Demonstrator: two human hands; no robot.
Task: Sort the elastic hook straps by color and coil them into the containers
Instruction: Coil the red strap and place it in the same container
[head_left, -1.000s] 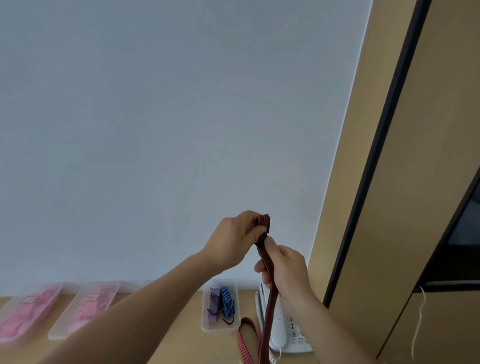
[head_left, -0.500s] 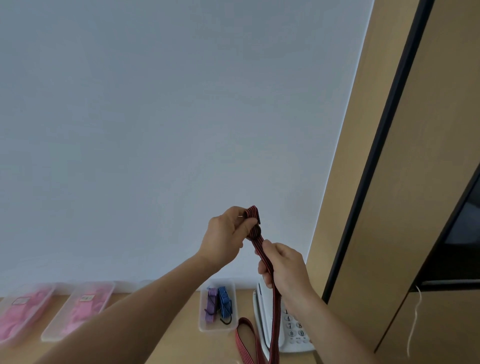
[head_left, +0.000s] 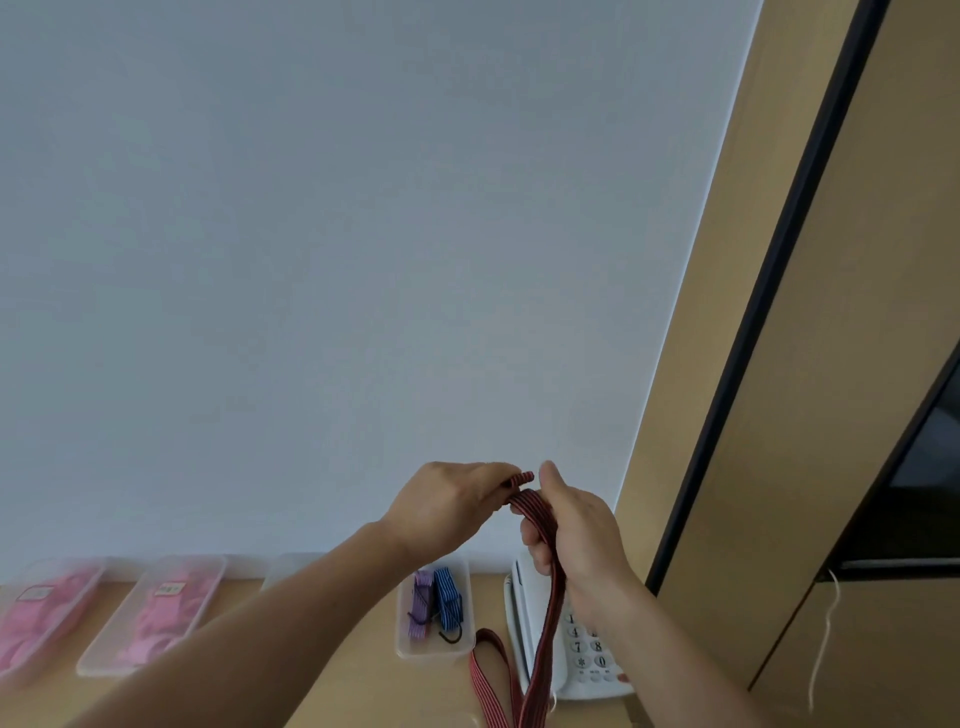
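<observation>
Red strap (head_left: 555, 592) looks light and floppy; left hand (head_left: 447, 506) pinches its folded end, right hand (head_left: 576, 535) grips just below.

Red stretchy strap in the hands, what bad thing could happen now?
1. The left hand and right hand hold the red strap only near its folded top end; it might slip and spring loose.
2. Its long loop dangles beside the white telephone and could snag or drag it.
3. The nearest container already holds a purple strap and a blue strap, so the red one could end up mixed with the wrong colours.
</observation>
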